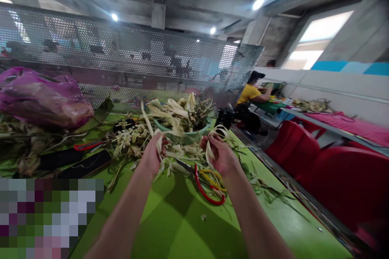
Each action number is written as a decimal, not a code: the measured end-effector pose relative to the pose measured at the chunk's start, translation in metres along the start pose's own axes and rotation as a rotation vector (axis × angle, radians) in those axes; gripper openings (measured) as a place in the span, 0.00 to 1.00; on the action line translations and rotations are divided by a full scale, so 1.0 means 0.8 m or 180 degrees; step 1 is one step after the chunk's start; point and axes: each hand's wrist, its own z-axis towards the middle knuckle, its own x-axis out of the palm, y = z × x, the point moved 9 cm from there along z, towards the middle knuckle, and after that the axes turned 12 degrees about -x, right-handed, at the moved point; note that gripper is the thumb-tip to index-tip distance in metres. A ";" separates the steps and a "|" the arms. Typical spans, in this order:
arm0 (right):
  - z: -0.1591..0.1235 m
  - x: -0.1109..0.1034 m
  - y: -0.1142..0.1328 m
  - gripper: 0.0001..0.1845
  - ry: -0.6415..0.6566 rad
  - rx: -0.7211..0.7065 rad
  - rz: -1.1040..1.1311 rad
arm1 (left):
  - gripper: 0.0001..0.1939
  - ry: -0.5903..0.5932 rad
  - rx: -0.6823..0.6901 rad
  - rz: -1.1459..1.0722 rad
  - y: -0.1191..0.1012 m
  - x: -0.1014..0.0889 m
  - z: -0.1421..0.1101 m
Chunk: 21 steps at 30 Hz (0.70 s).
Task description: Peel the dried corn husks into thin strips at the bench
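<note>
My left hand [153, 153] is closed around a pale dried husk strip [146, 118], one end of which sticks up past the fingers. Another flat length reaches right from the same fingers. Curled fingers of my right hand [221, 151] pinch a narrow looped husk strip [209, 153]. Both hands are raised in front of a light green basket [199, 137] heaped with dried husks [173, 110]. Below and between them on the green table lie red-handled scissors [197, 182], beside a yellow handle [212, 177] partly hidden by my right wrist.
A purple plastic bag [42, 99], red-handled pliers or cutters [89, 145] and a black phone-like slab [85, 164] lie left. Husk scraps [133, 139] are scattered about. A perforated metal screen [127, 56] stands behind. At right are red chairs [340, 178] and a person in yellow [249, 93].
</note>
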 end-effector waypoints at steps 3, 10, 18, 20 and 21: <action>-0.009 0.015 -0.005 0.14 0.0223 0.0093 -0.0119 | 0.14 0.0259 -0.0311 -0.0008 0.015 0.012 0.000; -0.026 0.034 -0.011 0.15 0.0402 0.0183 -0.0696 | 0.17 0.1007 -0.0500 -0.0124 0.025 0.042 -0.009; -0.046 0.069 -0.010 0.09 0.1168 -0.0073 -0.1129 | 0.19 0.0666 -0.0243 -0.0002 0.029 0.041 -0.010; -0.055 0.089 -0.020 0.08 0.1759 -0.0179 -0.1506 | 0.20 0.0464 -0.0164 0.0055 0.029 0.037 -0.009; -0.060 0.097 -0.027 0.07 0.2039 -0.0262 -0.1750 | 0.19 0.0364 -0.0174 0.0103 0.030 0.036 -0.009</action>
